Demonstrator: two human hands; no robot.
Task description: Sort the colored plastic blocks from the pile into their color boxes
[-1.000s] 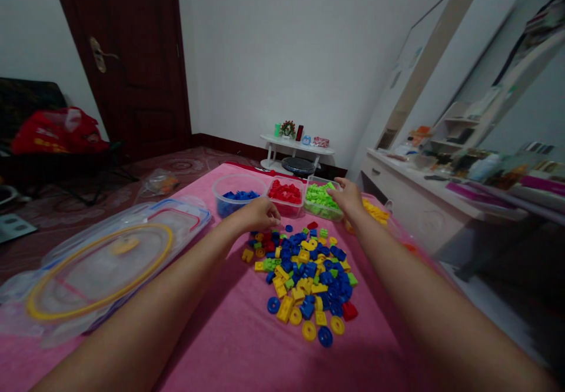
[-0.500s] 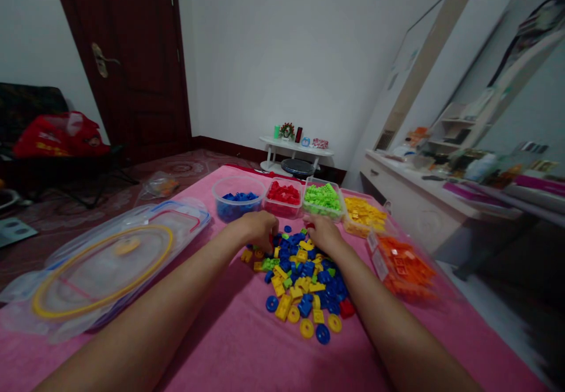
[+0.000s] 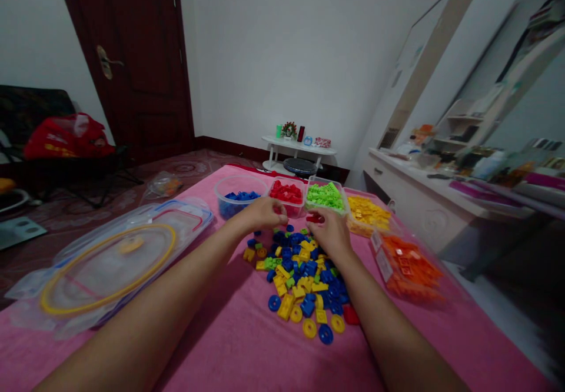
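Note:
My left hand (image 3: 267,213) is raised just above the far left side of a mixed pile of toy bricks (image 3: 304,262). Its fingers are curled in a pinch, with a bit of red showing between them, apparently a red brick. Over the pile's far right side, my right hand (image 3: 332,232) grips a red brick (image 3: 314,218) between thumb and fingers. Blue, yellow and green bricks with several round wheels make up the pile. Just beyond the hands stand a tub of red bricks (image 3: 286,193) and a tub of green bricks (image 3: 325,195).
A round tub of blue bricks (image 3: 241,196) stands at the back left. Yellow bricks (image 3: 368,212) fill a tub at right, near a clear container of orange bricks (image 3: 408,265). Plastic lids (image 3: 110,268) lie stacked at left on the pink cloth (image 3: 229,333).
My left hand has lifted up and away from the pile, slightly rightward toward the red tub. My right hand has turned a little, showing more of the red brick. The view has shifted slightly.

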